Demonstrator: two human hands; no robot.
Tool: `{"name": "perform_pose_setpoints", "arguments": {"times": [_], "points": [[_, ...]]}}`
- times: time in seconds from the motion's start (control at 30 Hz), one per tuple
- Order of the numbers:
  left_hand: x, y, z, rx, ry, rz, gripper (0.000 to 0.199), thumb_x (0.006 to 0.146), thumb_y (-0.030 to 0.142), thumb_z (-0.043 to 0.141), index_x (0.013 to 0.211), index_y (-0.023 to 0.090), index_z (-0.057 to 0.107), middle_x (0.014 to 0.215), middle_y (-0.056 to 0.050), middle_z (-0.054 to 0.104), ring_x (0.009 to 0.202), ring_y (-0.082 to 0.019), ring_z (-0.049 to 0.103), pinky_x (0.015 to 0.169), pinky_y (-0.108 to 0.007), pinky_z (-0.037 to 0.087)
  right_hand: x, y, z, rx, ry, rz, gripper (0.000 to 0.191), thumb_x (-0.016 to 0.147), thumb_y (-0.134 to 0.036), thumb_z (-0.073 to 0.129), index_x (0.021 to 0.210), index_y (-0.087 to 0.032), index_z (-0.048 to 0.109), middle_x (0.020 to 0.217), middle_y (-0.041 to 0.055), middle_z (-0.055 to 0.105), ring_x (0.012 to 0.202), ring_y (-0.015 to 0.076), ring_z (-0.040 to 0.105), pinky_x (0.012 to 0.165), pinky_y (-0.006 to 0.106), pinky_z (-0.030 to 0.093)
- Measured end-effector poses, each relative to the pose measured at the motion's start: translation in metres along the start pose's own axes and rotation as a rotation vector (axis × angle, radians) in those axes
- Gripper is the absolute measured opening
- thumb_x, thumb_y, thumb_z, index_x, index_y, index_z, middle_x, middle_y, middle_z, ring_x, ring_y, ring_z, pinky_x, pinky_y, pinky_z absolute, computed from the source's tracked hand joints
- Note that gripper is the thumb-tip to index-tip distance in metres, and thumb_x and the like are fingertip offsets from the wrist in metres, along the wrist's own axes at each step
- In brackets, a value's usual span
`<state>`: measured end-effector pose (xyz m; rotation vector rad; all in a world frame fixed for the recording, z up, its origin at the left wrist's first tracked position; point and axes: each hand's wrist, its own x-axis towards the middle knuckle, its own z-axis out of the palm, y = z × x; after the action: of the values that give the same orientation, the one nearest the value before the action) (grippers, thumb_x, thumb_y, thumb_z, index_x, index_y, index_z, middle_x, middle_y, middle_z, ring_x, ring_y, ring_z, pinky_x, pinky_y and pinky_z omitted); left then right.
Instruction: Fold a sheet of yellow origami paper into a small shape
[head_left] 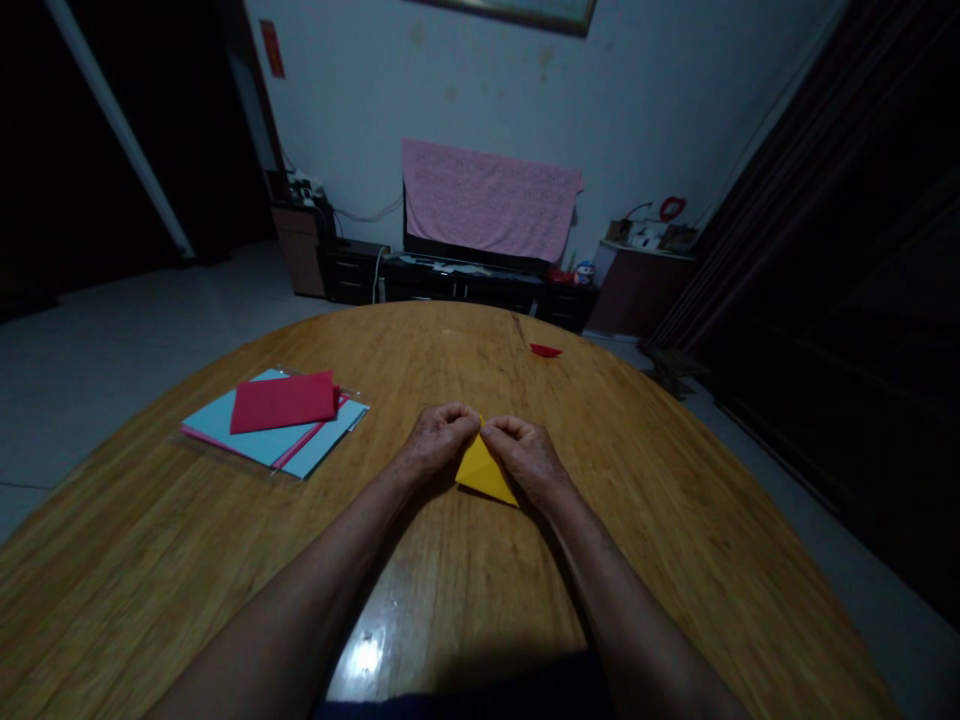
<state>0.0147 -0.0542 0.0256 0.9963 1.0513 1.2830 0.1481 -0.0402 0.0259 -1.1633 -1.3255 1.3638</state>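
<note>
Yellow paper (482, 474): folded piece, sitting around the middle of the round wooden table (660, 570), wide edge toward the person, narrow tip up between both hands
Left hand (444, 437): fingers curled in, thumb and fingertips pinched together on the paper's tip from the left
Right hand (526, 457): same deal from the other side, pinched closed on the tip and covering part of the right edge
Red folded paper (545, 351): tiny, kinda boat-shaped, over near the far edge, right of the hands
Stack on the left: pinkish-red paper (285, 402) lying on top of light blue sheets (247, 441)
Back wall: pink cloth (491, 195) hanging above a low black cabinet (352, 275)
</note>
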Motion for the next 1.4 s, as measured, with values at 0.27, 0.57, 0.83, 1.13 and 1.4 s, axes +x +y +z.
{"name": "perform_pose_setpoints", "arguments": {"times": [0.27,0.57,0.83,1.13,1.4], "points": [[0.006,-0.011,-0.004,-0.145,-0.059,0.035,0.011,0.066,0.024,0.068,0.067,0.016,0.061,0.054,0.002,0.056,0.048,-0.010,0.051,0.050,-0.024,0.039,0.001,0.002,-0.002,-0.003,-0.012,-0.011,0.028,0.062,-0.041,0.072,0.071,-0.016,0.064,0.064,0.0004,0.060,0.056,0.0120,0.052,0.053,0.024,0.040],[0.008,-0.013,-0.009,-0.056,-0.054,0.032,0.013,0.066,0.026,0.067,0.064,0.017,0.059,0.054,0.003,0.051,0.047,-0.008,0.047,0.049,-0.023,0.034,0.001,0.001,-0.003,-0.013,-0.061,-0.004,0.026,0.063,-0.039,0.072,0.072,-0.016,0.066,0.065,0.0000,0.061,0.057,0.0110,0.052,0.054,0.023,0.040],[0.007,-0.008,-0.013,0.031,-0.048,-0.003,0.005,0.064,0.022,0.060,0.065,0.018,0.056,0.050,0.005,0.047,0.044,-0.008,0.041,0.045,-0.021,0.028,-0.006,-0.004,0.000,0.064,-0.139,0.082,0.023,0.065,-0.038,0.070,0.074,-0.017,0.065,0.064,-0.0005,0.061,0.054,0.0103,0.052,0.053,0.023,0.039],[0.000,0.001,-0.007,0.010,-0.058,-0.022,0.017,0.065,0.029,0.065,0.063,0.017,0.054,0.051,0.005,0.049,0.043,-0.007,0.044,0.045,-0.020,0.031,-0.001,0.001,-0.003,0.085,-0.118,0.046,0.025,0.065,-0.039,0.071,0.072,-0.017,0.064,0.066,0.0003,0.064,0.057,0.0119,0.055,0.058,0.024,0.042],[0.002,0.003,-0.010,0.086,0.015,0.012,0.011,0.062,0.026,0.060,0.061,0.017,0.053,0.047,0.006,0.045,0.040,-0.006,0.038,0.041,-0.019,0.026,-0.001,0.007,0.001,0.080,-0.178,0.038,0.026,0.066,-0.041,0.070,0.072,-0.016,0.064,0.066,0.0007,0.063,0.060,0.0124,0.056,0.060,0.025,0.043]]}}
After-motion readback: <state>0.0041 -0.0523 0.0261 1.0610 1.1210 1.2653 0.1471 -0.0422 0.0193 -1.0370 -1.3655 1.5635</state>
